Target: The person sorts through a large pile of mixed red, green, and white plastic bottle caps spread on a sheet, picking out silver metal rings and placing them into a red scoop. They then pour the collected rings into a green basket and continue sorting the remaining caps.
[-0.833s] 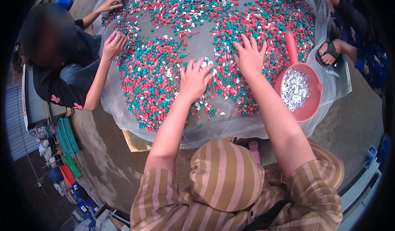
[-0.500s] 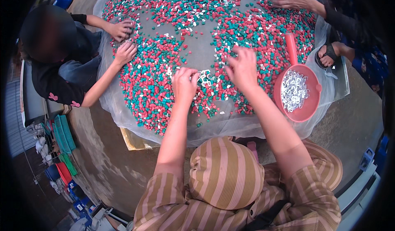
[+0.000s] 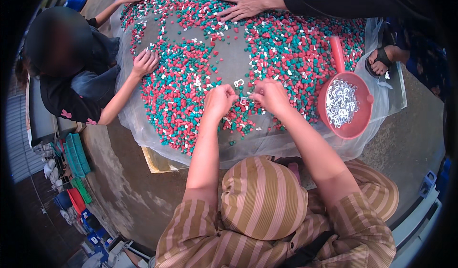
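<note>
Red, green and white plastic pieces (image 3: pixel 181 84) lie in a broad layer on a sheet-covered table. Over its near part, my left hand (image 3: pixel 219 100) has its thumb and fingers pinched together; whatever is between them is hidden. My right hand (image 3: pixel 273 97), a short way to the right, is curled in a pinch too, its fingertips hiding anything held. Between the hands lie a small white hook-like piece (image 3: pixel 239 83) and another white piece (image 3: pixel 244 101). A red plastic dipper (image 3: pixel 364 120) to my right holds many white hook-like pieces (image 3: pixel 340 103).
At left, a co-worker in black has both hands (image 3: pixel 145 63) at the layer. From the right, another person's dark sleeve and hand (image 3: pixel 245 6) reach across the far side. Translucent sheeting (image 3: pixel 157 141) drapes over the table edge. Green baskets (image 3: pixel 76 156) stand at the left.
My hands have drawn closer together, and fewer white pieces show between them. The right-hand person's hand has moved left across the layer. One of the left co-worker's hands has shifted farther away.
</note>
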Tool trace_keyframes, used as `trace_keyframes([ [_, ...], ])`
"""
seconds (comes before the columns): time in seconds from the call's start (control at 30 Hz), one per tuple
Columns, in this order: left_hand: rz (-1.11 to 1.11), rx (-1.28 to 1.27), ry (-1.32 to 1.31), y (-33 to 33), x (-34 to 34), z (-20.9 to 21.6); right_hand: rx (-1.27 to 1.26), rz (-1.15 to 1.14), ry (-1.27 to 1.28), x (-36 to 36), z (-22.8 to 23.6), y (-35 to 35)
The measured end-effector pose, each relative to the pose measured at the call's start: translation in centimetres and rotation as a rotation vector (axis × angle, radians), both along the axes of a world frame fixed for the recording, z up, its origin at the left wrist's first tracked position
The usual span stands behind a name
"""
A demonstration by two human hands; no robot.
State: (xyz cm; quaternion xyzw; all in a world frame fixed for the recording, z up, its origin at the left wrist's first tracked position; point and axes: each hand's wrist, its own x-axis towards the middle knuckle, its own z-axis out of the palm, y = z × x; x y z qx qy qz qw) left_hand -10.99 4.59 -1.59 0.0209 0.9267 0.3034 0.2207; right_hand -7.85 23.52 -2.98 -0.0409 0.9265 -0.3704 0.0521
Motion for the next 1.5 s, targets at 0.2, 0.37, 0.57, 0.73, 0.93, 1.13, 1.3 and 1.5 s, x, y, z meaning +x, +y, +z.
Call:
trace_keyframes([
  [0.2, -0.068, -0.15, 0.576, 2.2, -0.4, -2.2, -0.216, -0.322, 0.006, 0.5, 0.9, 1.4],
  [0.37, -0.083, -0.157, 0.483, 2.5, -0.5, -2.2, -0.439, -0.432, -0.272, -0.6, -0.4, 2.5],
  [0.57, 0.426, 0.927, -0.064, -0.7, -0.4, -0.4, 0.02, -0.061, -0.009, 0.1, 0.1, -0.2],
  [0.73, -0.032, 0.396, 0.043, -0.4, 1.8, 0.5, 0.255, 0.034, -0.03, -0.4, 0.0, -1.1],
  [0.93, 0.029, 0.318, 0.122, -0.1, 2.6, 0.2, 0.283, -0.061, -0.034, -1.2, 0.3, 0.2],
  [1.13, 0.288, 0.838, -0.08, -2.1, 1.9, 1.2, 0.255, -0.01, 0.019, -0.2, -0.7, 1.1],
  [1.3, 0.238, 0.893, -0.096, -2.8, 1.3, 0.8, 0.475, 0.13, -0.163, -0.7, -0.5, 0.1],
  [1.5, 0.031, 0.173, 0.199, -0.7, 1.0, 0.4, 0.395, 0.106, -0.035, -0.4, -0.3, 0.7],
])
